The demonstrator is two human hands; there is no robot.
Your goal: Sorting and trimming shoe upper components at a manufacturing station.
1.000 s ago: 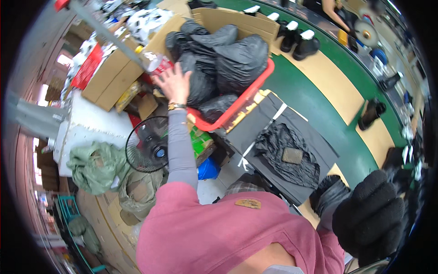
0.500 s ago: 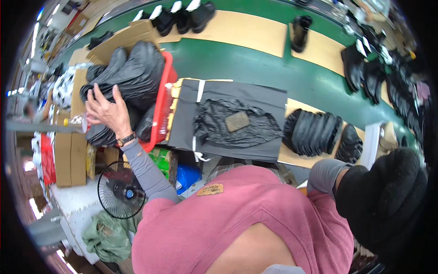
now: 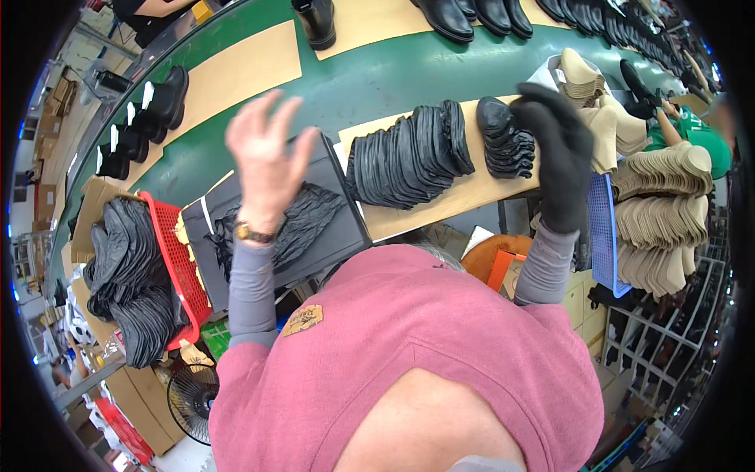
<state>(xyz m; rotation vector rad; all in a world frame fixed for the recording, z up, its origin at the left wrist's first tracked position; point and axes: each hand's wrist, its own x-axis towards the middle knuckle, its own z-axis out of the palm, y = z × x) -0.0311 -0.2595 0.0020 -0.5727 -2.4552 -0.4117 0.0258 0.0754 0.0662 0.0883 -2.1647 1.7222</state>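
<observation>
My bare left hand (image 3: pixel 266 161), with a watch at the wrist, hovers with spread fingers over a dark board (image 3: pixel 342 224). It holds nothing. Crumpled black sheeting (image 3: pixel 311 220) lies on the board, partly hidden by that hand and wrist. In a black glove, my right hand (image 3: pixel 557 153) is raised at the right end of a short stack of black leather shoe uppers (image 3: pixel 503 140). Its fingers look apart with nothing visible in them; whether it touches the stack I cannot tell. A longer row of black uppers (image 3: pixel 409 161) lies between my hands.
A red basket (image 3: pixel 177 256) full of black pieces (image 3: pixel 134 275) stands left. Behind is a green surface (image 3: pixel 377 79) with black boots (image 3: pixel 316 22) and shoes (image 3: pixel 448 17). On the right, a blue basket (image 3: pixel 604 236) stands beside stacked beige pieces (image 3: pixel 657 216); another person (image 3: pixel 692 138) is beyond.
The view has turned rightward. My left hand has left the black pile at the red basket and is over the board. My gloved right hand has risen from the lower right to the uppers.
</observation>
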